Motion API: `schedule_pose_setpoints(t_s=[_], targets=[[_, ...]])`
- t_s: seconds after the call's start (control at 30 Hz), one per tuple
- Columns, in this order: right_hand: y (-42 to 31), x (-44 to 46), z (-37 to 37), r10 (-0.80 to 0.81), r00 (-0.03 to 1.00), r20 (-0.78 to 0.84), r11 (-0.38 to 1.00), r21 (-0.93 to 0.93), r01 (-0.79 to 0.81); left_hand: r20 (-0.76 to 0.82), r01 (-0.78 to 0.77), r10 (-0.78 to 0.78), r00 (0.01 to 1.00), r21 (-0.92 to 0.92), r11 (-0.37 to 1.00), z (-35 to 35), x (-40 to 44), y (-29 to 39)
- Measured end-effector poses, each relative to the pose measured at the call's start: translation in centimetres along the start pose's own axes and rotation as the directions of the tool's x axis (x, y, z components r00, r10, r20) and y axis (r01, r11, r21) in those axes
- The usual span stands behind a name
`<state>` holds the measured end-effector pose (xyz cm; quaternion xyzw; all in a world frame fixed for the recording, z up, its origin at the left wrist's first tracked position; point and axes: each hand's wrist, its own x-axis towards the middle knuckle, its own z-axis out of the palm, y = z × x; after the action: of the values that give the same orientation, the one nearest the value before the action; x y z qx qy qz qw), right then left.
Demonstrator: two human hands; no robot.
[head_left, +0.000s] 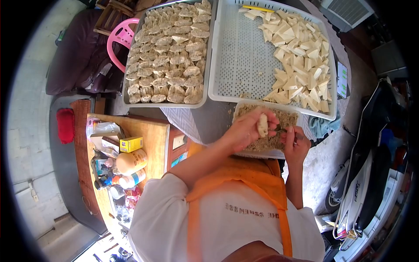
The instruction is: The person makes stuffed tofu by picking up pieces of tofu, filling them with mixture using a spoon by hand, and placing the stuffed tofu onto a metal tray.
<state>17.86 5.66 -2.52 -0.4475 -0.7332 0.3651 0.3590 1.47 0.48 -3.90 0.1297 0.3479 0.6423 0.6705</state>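
Observation:
My left hand (252,129) is closed around a pale piece of tofu (262,125), held above a white tub of brownish, crumbly filling (245,153). Right beside it, my right hand (296,143) has its fingers pinched together at the tub's right side; what they grip, perhaps a thin dark tool, is too small to make out. Beyond the tub, a perforated white plastic tray (238,56) bears many cut tofu triangles (301,56) along its right side. To its left, a metal tray (205,94) is packed with rows of filling-coated pieces (168,56).
A yellow strip-like object (258,8) lies at the white tray's far edge. Left of me stands a wooden cabinet (150,131) with jars and a yellow box (131,144). A pink plastic chair back (122,41) is behind the metal tray. A scooter (364,192) stands at right.

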Motion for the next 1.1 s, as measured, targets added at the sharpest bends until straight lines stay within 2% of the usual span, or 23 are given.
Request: schedule_pose_setpoints(t_s=[0.03, 0.1, 0.2, 0.3, 0.4, 0.5, 0.6, 0.7, 0.77, 0.83, 0.9, 1.0, 1.1], targets=[[0.1, -0.1, 0.0, -0.021, 1.000, -0.001, 1.000, -0.015, 0.021, -0.026, -0.017, 0.019, 0.999, 0.066, 0.998, 0.5, -0.2, 0.1], [0.0, -0.1, 0.0, 0.015, 1.000, 0.001, 1.000, 0.006, -0.015, 0.166, 0.055, -0.063, 0.984, 0.051, 0.997, -0.3, -0.7, 1.5], [-0.3, 0.0, 0.0, 0.038, 0.999, 0.000, 0.999, 0.023, -0.038, 0.085, 0.058, -0.066, 0.994, 0.101, 0.993, -0.2, -0.8, 1.8], [-0.1, -0.1, 0.1, 0.041, 0.999, -0.003, 0.999, 0.035, -0.040, 0.299, 0.227, -0.189, 0.936, -0.098, 0.969, -1.1, -0.8, 2.0], [0.1, -0.1, 0.1, 0.041, 0.999, -0.002, 0.998, 0.043, -0.040, 0.123, 0.282, -0.268, 0.955, -0.118, 0.952, -0.5, -1.3, 2.4], [-0.1, -0.1, 0.1, 0.040, 0.999, -0.001, 0.999, 0.037, -0.039, 0.097, 0.229, -0.222, 0.970, -0.067, 0.971, 0.3, -1.5, 3.0], [-0.1, -0.1, 0.1, 0.049, 0.999, -0.004, 0.998, 0.043, -0.049, 0.181, 0.244, -0.231, 0.956, -0.047, 0.969, -1.2, -1.1, 2.0], [-0.1, -0.1, 0.1, 0.050, 0.999, -0.004, 0.997, 0.051, -0.050, 0.237, 0.199, -0.162, 0.958, -0.141, 0.970, -2.1, -1.0, 1.5], [-0.2, -0.1, 0.1, 0.046, 0.999, -0.001, 0.998, 0.043, -0.046, 0.054, 0.011, -0.013, 0.998, 0.040, 0.999, -0.3, -0.6, 0.8], [-0.4, -0.1, 0.1, 0.038, 0.999, 0.001, 0.999, 0.024, -0.038, 0.016, -0.024, 0.023, 1.000, 0.088, 0.996, 1.1, -0.8, 1.5], [-0.3, -0.1, 0.2, 0.034, 0.999, -0.006, 0.999, 0.038, -0.034, 0.111, 0.077, -0.075, 0.991, -0.015, 0.997, 1.1, -1.3, 2.9], [-0.4, -0.1, 0.1, 0.043, 0.999, -0.005, 0.998, 0.052, -0.043, 0.175, 0.024, -0.029, 0.984, 0.028, 0.999, 0.2, -1.4, 2.5], [-0.4, -0.1, 0.1, 0.052, 0.999, -0.002, 0.997, 0.054, -0.052, 0.122, 0.113, -0.100, 0.987, -0.103, 0.988, 0.0, -1.1, 2.4]])
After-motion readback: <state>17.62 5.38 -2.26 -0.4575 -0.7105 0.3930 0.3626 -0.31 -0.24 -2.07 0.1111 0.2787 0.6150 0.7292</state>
